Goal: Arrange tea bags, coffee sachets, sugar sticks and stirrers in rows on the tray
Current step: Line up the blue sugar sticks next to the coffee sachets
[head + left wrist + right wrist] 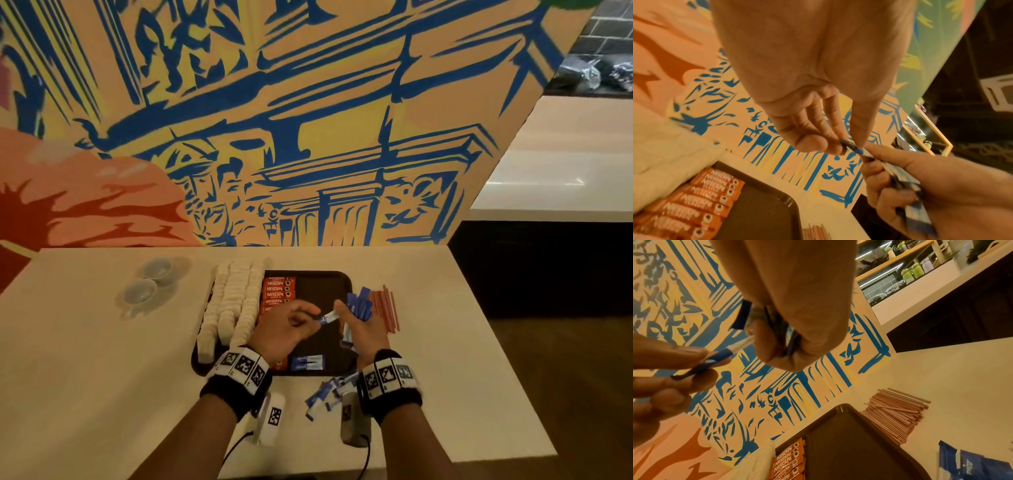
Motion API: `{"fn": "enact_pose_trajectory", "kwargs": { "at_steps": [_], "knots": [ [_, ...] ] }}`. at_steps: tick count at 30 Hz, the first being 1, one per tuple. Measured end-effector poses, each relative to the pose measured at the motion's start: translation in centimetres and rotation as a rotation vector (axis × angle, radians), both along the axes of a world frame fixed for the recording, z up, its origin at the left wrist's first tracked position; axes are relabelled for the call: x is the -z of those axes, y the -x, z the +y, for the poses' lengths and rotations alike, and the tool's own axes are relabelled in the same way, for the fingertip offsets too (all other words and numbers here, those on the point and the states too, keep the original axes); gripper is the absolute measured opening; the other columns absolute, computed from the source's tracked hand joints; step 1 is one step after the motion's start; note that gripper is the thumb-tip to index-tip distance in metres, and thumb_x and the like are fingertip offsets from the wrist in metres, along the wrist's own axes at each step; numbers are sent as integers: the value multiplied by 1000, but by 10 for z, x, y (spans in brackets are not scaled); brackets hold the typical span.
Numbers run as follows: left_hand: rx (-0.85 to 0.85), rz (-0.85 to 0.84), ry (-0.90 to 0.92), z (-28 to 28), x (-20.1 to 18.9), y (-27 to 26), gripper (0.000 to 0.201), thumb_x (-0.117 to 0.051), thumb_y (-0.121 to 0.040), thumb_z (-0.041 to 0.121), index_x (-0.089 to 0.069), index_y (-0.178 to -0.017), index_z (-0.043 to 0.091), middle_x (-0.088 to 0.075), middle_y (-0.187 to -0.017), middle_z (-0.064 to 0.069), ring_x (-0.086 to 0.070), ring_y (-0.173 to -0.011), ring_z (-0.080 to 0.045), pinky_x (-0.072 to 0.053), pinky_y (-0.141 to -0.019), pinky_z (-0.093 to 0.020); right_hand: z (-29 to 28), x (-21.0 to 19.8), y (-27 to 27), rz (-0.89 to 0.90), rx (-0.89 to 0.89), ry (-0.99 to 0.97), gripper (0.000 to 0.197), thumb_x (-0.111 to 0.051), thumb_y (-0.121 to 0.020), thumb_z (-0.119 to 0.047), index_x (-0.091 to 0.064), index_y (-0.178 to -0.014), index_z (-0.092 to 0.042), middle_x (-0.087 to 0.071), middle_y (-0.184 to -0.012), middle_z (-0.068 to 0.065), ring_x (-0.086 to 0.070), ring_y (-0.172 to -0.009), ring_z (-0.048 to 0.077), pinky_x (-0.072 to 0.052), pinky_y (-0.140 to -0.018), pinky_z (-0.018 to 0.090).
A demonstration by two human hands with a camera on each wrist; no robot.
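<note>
Pinching one sugar stick (325, 318) at its blue end, the left hand (284, 329) draws it from the bundle (359, 306) clamped in the right hand (364, 329), probably to feed the row (307, 362) started on the tray (342, 279) beneath; stirrers (387, 308) wait on the bench (102, 377) beyond the right hand.

The hands hide the near coffee sachets (278, 291), and lettering on the sugar sticks (359, 305) is too small.

Head view high, looking down at tray (342, 284); wrist views close, looking along fingers; all share tray.
</note>
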State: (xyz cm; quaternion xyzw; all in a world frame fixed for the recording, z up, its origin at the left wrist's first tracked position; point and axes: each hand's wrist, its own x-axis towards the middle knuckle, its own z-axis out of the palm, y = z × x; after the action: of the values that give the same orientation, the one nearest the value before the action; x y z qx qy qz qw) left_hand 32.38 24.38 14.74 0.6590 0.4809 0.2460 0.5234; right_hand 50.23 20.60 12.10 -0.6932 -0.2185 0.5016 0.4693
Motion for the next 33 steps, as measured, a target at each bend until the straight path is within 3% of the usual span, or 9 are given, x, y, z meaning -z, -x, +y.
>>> {"fn": "enact_pose_trajectory", "kwargs": {
  "at_steps": [2,5,10,14,18,21,27,33],
  "knots": [
    [0,56,-70,-2,-2,-1,22,-81,-84,22,-72,-103,29,-72,-92,4,-66,-84,-5,-50,-77,-15,0,-1,-1,-48,-7,-2,35,-80,-83,-43,-67,-76,-12,-58,-63,5,-58,-67,23,-55,-69,45],
    [8,190,-176,-2,-2,-3,20,-80,-84,27,-73,-102,33,-69,-88,12,-62,-80,-3,-51,-73,-19,2,-2,-3,-80,-37,-17,34,-76,-88,-41,-66,-68,-15,-61,-60,0,-59,-65,20,-49,-63,34],
    [74,379,-326,12,7,-2,14,-73,-89,33,-72,-104,36,-65,-84,18,-59,-76,1,-45,-67,-14,7,5,-3,-43,-34,15,25,-64,-96,-45,-69,-87,-22,-67,-78,3,-62,-77,21,-54,-64,33],
    [83,496,-281,29,34,8,13,-72,-89,33,-71,-102,34,-68,-92,16,-60,-81,1,-47,-72,-15,8,26,-12,-77,-26,93,36,-50,-103,-47,-72,-101,-18,-66,-80,3,-61,-75,22,-49,-63,34],
    [98,640,-209,39,77,13,12,-73,-87,33,-70,-99,34,-65,-106,13,-61,-96,-10,-52,-85,-28,4,44,-19,-64,-40,170,31,-52,-103,-42,-70,-91,-21,-70,-83,7,-65,-79,27,-54,-79,45],
    [143,731,-179,41,105,10,11,-70,-88,35,-71,-99,35,-63,-113,10,-62,-100,-15,-53,-85,-31,4,52,-22,-42,-29,220,29,-57,-100,-42,-73,-90,-20,-72,-85,9,-66,-80,31,-55,-84,50],
    [264,797,-133,44,143,-8,21,-68,-90,31,-71,-110,28,-56,-127,0,-59,-111,-23,-51,-95,-37,13,50,-24,-32,-54,263,26,-58,-101,-36,-71,-96,-15,-71,-85,9,-68,-77,26,-55,-59,33],
    [306,849,-142,54,154,-17,25,-63,-94,23,-68,-119,23,-57,-127,-4,-58,-114,-26,-50,-98,-39,12,59,-30,-39,-56,277,22,-65,-97,-34,-73,-93,-15,-74,-86,10,-69,-78,26,-57,-70,38]
  ]
}}
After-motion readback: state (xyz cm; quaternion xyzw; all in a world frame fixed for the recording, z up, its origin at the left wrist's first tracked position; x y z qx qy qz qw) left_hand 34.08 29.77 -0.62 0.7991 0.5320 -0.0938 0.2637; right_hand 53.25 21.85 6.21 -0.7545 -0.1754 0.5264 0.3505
